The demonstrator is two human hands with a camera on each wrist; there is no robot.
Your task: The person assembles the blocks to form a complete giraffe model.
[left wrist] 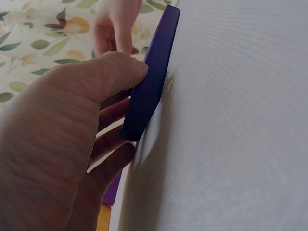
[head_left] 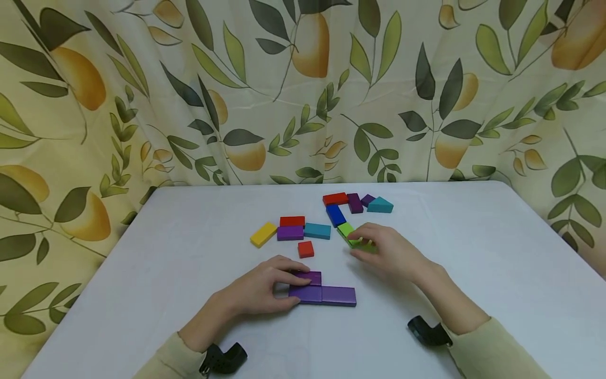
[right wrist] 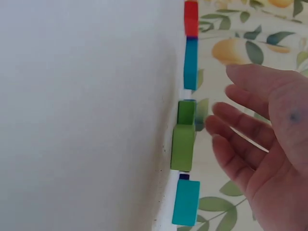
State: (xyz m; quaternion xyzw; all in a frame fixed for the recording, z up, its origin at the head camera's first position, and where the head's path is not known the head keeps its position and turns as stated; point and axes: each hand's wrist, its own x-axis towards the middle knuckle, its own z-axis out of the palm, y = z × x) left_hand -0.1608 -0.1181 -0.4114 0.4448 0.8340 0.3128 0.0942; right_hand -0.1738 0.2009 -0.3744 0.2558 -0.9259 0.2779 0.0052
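Observation:
My left hand (head_left: 265,284) grips the left end of a group of flat purple blocks lying near the middle of the table. Its thumb lies at the edge of the front-left purple block (head_left: 307,296), while fingers reach over the back purple block (head_left: 313,278). A third purple block (head_left: 338,296) adjoins on the right. In the left wrist view, the thumb touches the side of a purple block (left wrist: 156,67). My right hand (head_left: 390,250) hovers over light green blocks (head_left: 345,229), partly hiding them. The right wrist view shows its fingers loosely bent, apart from a green block (right wrist: 183,147).
Behind the left hand lie a yellow block (head_left: 263,234), red block (head_left: 292,221), purple block (head_left: 290,233), teal block (head_left: 317,230) and small red block (head_left: 305,249). Farther back are a blue block (head_left: 336,215), red bar (head_left: 335,198), dark purple block (head_left: 355,203) and teal triangle (head_left: 380,205).

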